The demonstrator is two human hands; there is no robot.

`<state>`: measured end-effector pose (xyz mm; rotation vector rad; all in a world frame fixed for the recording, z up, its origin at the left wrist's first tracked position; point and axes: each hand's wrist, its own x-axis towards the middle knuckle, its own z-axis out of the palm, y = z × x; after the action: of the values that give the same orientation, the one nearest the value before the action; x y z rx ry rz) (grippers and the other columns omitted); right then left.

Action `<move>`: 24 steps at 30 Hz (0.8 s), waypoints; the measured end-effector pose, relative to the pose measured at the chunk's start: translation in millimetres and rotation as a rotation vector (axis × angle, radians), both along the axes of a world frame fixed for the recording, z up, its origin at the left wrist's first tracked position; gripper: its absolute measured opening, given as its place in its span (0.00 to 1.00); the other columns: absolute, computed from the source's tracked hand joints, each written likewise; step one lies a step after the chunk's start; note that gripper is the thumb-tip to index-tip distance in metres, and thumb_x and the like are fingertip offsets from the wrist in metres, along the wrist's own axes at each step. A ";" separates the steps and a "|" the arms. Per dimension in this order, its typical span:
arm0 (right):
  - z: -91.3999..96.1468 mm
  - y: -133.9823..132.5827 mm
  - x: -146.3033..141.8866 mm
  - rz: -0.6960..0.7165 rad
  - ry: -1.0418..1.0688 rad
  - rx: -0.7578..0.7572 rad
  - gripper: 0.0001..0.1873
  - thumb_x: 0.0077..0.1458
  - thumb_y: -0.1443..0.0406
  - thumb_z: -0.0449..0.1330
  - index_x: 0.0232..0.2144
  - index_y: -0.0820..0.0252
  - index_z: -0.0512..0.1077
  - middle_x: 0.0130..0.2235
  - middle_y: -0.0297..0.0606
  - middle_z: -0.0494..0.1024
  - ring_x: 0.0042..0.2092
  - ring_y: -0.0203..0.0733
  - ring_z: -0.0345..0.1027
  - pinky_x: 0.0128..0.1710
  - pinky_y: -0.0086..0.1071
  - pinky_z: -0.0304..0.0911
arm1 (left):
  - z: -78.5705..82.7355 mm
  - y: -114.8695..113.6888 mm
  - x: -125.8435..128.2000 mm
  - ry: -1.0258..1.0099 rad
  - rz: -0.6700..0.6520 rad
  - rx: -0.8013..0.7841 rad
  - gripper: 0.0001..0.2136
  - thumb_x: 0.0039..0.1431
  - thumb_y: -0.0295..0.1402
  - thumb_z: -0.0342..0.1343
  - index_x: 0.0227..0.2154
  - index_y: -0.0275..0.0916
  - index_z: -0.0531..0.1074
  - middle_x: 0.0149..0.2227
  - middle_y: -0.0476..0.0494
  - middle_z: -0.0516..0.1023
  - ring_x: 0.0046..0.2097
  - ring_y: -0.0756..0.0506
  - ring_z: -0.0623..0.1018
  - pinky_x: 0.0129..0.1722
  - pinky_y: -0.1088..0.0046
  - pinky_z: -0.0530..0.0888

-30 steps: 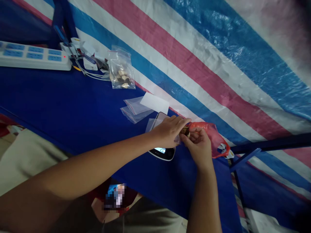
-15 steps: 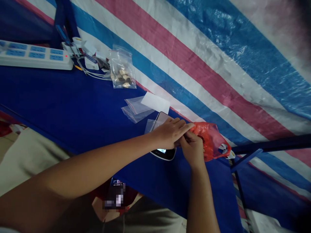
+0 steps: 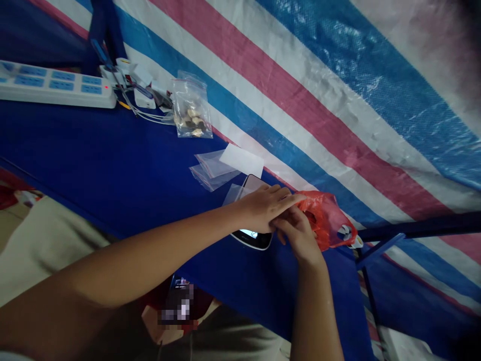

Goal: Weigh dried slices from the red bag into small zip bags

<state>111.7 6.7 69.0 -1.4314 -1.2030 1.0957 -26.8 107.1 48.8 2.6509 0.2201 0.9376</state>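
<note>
My left hand [image 3: 266, 205] reaches across over the dark kitchen scale [image 3: 259, 242]. Its back faces me, the fingers are bent together, and one digit stretches toward the red plastic bag [image 3: 323, 215]. Close against it, my right hand [image 3: 300, 234] is curled in front of the red bag, its fingertips partly hidden under the left hand. Whatever either hand grips is out of sight. The scale's screen is lit below the left wrist. A clear zip bag [image 3: 233, 194] lies at the scale's left edge, partly behind my left hand.
Clear zip bags [image 3: 214, 168] and a white card [image 3: 242, 159] lie beyond the scale. Farther left are a filled zip bag [image 3: 192, 113] with tan pieces, cables [image 3: 150, 118] and a power strip [image 3: 56, 93]. A striped tarp [image 3: 270, 80] borders the blue table [image 3: 112, 150].
My right hand has shifted and turned slightly, its fingers loosening from their earlier pinch. The left hand stays over the scale. The small digits on the scale's screen look different.
</note>
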 end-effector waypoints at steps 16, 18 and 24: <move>-5.0 7.9 9.4 -0.185 -0.199 -0.045 0.22 0.48 0.51 0.72 0.40 0.61 0.79 0.22 0.31 0.74 0.19 0.34 0.61 0.17 0.28 0.54 | 2.7 58.8 -17.7 -0.445 0.446 -0.446 0.10 0.59 0.30 0.57 0.44 0.40 0.69 0.44 0.43 0.77 0.46 0.44 0.76 0.47 0.64 0.73; -3.8 7.9 7.6 -0.232 -0.170 0.020 0.21 0.50 0.50 0.71 0.37 0.60 0.78 0.25 0.33 0.77 0.24 0.37 0.67 0.20 0.28 0.60 | 0.2 61.7 -18.3 -0.422 0.445 -0.486 0.09 0.58 0.30 0.57 0.42 0.40 0.70 0.44 0.43 0.77 0.44 0.45 0.75 0.45 0.66 0.73; 2.8 6.3 2.3 -0.266 -0.142 0.194 0.20 0.59 0.48 0.63 0.33 0.59 0.75 0.32 0.37 0.80 0.28 0.38 0.69 0.22 0.28 0.61 | 1.5 59.2 -17.7 -0.411 0.440 -0.502 0.08 0.57 0.29 0.57 0.40 0.39 0.70 0.42 0.44 0.78 0.41 0.46 0.74 0.43 0.67 0.72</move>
<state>114.0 12.9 71.8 -1.4865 -1.1444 0.6872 -44.6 166.3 50.3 1.9348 0.8369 1.3264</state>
